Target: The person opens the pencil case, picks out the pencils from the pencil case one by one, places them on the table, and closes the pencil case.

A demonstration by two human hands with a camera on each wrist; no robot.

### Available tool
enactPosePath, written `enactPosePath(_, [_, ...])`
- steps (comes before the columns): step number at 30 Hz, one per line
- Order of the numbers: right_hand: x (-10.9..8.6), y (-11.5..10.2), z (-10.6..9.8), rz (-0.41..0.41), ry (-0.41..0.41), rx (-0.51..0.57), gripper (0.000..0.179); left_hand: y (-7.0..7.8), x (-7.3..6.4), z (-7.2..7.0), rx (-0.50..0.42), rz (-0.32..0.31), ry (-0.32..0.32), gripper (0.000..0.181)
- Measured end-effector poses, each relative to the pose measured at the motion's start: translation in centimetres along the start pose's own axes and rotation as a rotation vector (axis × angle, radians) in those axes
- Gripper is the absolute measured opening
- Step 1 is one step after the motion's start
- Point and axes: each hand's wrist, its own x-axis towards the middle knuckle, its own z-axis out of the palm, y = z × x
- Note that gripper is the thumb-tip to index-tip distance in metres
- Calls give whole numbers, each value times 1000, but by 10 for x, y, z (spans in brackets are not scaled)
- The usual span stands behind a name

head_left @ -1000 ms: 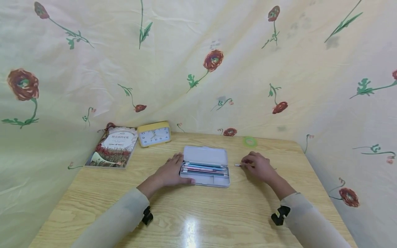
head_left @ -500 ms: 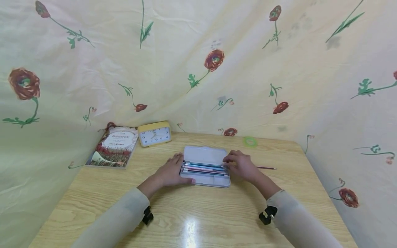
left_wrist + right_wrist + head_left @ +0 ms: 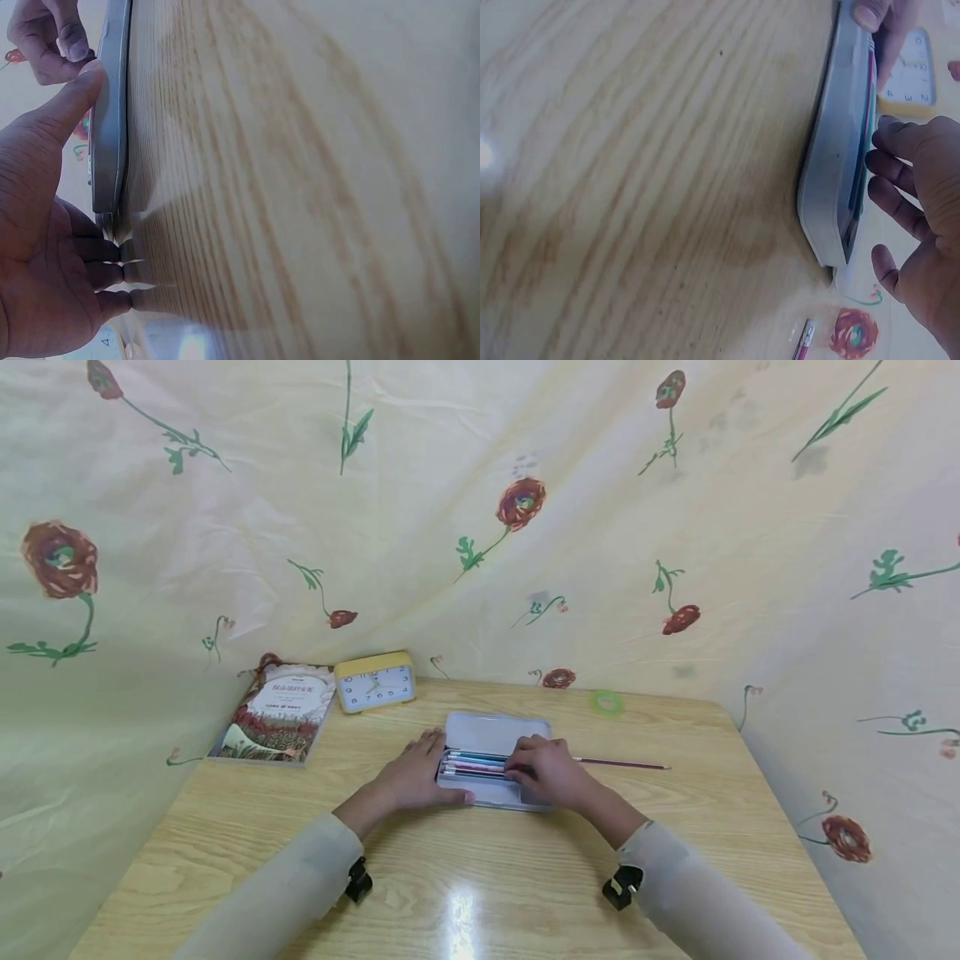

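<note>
A pale pencil case (image 3: 497, 735) lies with its lid folded back on the table, several pencils (image 3: 477, 760) inside. At its left end rests my left hand (image 3: 411, 774), fingers extended along that end and thumb (image 3: 82, 86) on the near rim. My right hand (image 3: 551, 771) reaches over the right half of the case. Its bent fingers are at the pencils and hide part of them; whether they pinch one I cannot tell. A separate dark red pencil (image 3: 622, 763) lies on the table right of the case, its eraser end (image 3: 808, 328) showing in the right wrist view.
Behind the case, to the left, stands a yellow-framed clock (image 3: 377, 683). A paperback book (image 3: 276, 714) lies left of it. Near the table's back edge is a roll of green tape (image 3: 607, 702). A flowered cloth (image 3: 420, 527) hangs around the wooden table (image 3: 420, 885).
My right hand has left the dark red pencil on the table and moved left, over the case to the pencils inside. The left hand has stayed put at the case.
</note>
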Motion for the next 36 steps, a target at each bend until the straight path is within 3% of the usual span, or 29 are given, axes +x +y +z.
enactPosePath(16, [8, -5, 10, 63, -48, 15, 6, 0, -1, -1, -2, 1, 3, 133])
enactPosePath(36, [31, -29, 22, -8, -41, 40, 10, 0, -1, -1, 9, 12, 4, 133])
